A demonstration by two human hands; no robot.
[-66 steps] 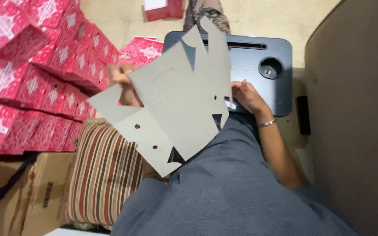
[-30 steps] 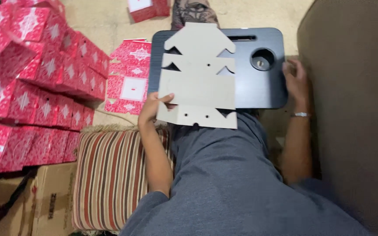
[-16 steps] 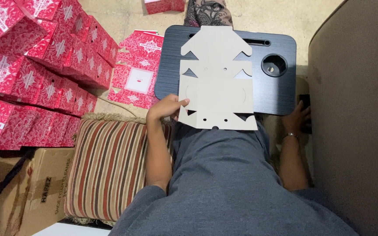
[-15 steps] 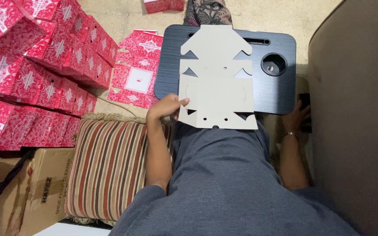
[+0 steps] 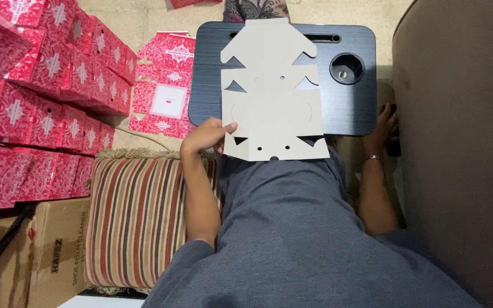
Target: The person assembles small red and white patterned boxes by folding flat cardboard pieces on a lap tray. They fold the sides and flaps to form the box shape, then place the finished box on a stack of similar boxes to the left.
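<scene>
On the dark, wood-grained surface lies a flat grey cardboard blank — die-cut, with triangular notches, small round holes and pointed flaps — its lower edge hanging over the lap. Left hand pinches the blank's lower left edge between thumb and fingers. Right hand rests beside the surface, by the brown sofa; its grip cannot be told. Glossy red patterned boxes are stacked at left — a striped cushion just beside the leg.

Grey-beige box blank — dark blue-black lap desk; red-white patterned boxes; red-striped cushion.
</scene>
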